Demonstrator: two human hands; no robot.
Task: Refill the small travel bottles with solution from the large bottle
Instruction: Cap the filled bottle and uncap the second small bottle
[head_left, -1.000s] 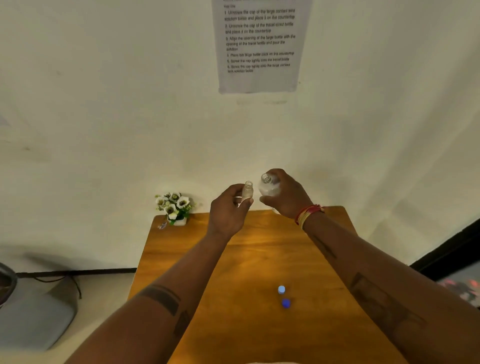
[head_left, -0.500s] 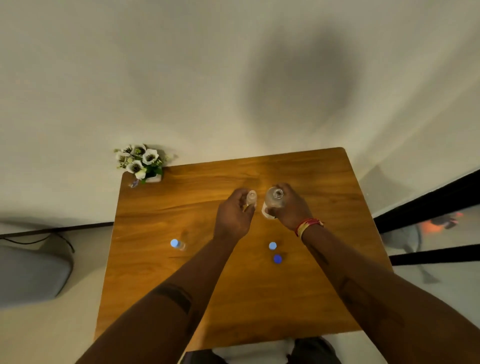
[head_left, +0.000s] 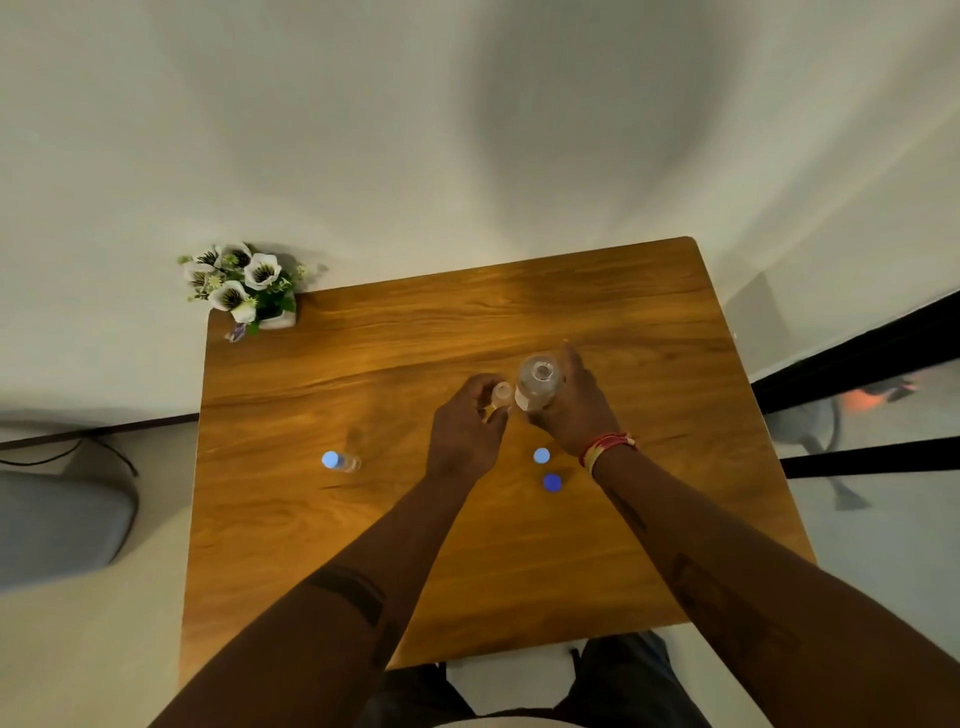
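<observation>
We are looking down on a wooden table (head_left: 363, 519) set against a pale wall. Our left hand (head_left: 465, 431) is gripping a small travel bottle (head_left: 501, 395), uncapped and held roughly upright above the middle of the tabletop. Our right hand (head_left: 576, 405) is wrapping around the large bottle (head_left: 537, 382), also open at the neck, just beside the small one (the two bodies are nearly touching, though we cannot tell if they actually meet). A red and yellow thread band (head_left: 605, 447) is circling the right wrist. Two blue caps are lying on the wood near that wrist: a lighter cap (head_left: 542, 455) and a darker cap (head_left: 552, 482). A second travel bottle (head_left: 340, 461) with its blue cap on is standing well apart to the left. A small pot of white flowers (head_left: 244, 286) is sitting at the far left corner.
</observation>
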